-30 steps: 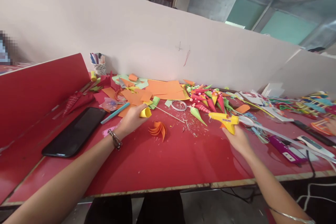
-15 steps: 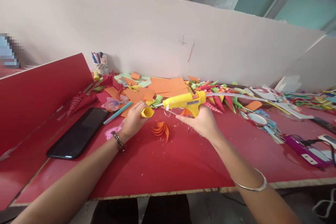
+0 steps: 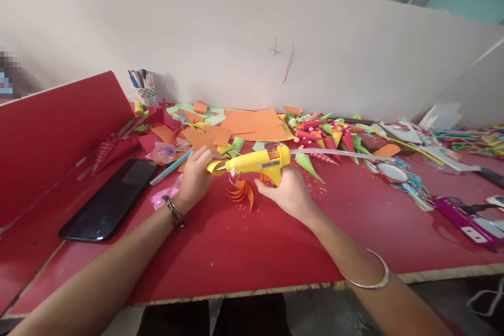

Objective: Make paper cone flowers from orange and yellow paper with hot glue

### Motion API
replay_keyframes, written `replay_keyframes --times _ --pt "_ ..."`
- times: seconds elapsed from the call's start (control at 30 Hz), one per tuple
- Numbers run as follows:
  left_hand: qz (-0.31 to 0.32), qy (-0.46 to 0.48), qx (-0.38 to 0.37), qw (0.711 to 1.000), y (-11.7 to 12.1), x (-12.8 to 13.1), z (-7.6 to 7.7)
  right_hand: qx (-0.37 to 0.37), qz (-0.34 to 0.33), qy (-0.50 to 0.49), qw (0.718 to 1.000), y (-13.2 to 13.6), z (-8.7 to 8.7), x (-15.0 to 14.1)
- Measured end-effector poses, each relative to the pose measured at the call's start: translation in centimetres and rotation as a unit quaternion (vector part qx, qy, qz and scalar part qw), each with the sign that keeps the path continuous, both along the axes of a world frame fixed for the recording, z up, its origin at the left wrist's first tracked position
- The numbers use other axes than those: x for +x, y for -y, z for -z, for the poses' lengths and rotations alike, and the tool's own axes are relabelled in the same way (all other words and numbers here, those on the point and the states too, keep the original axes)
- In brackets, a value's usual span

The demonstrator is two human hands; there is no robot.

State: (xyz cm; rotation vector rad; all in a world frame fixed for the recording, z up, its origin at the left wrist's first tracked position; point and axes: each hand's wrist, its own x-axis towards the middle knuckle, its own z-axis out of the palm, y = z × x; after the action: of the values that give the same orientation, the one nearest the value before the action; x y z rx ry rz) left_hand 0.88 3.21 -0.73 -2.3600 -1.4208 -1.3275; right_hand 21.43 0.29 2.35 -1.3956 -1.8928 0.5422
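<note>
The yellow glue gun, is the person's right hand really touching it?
Touching. The head view shows the right hand wrapped around the handle of the yellow glue gun.

dark bracelet [image 3: 174,212], slim silvery bangle [image 3: 386,273], black legwear [image 3: 252,316]

The right hand [image 3: 290,192] brought the glue gun [image 3: 255,161] from well apart to near the left hand [image 3: 198,172], its nozzle [image 3: 221,169] meeting the roll [image 3: 213,166] held there.
</note>
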Motion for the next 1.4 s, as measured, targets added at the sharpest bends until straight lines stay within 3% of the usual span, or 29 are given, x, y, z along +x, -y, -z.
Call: replay_keyframes --times 0.67,0.97,1.4 --pt "0.011 0.019 0.041 0.999 -0.3 0.2 0.4 0.014 -0.005 0.047 0.999 -0.3 0.8 0.4" --pt "-0.016 -0.002 0.037 0.999 -0.5 0.0 0.3 0.063 -0.011 0.082 0.995 -0.5 0.9 0.8" --pt "-0.042 -0.016 0.028 0.999 -0.5 -0.2 0.2 0.177 0.042 0.174 0.968 -0.7 0.9 1.1"
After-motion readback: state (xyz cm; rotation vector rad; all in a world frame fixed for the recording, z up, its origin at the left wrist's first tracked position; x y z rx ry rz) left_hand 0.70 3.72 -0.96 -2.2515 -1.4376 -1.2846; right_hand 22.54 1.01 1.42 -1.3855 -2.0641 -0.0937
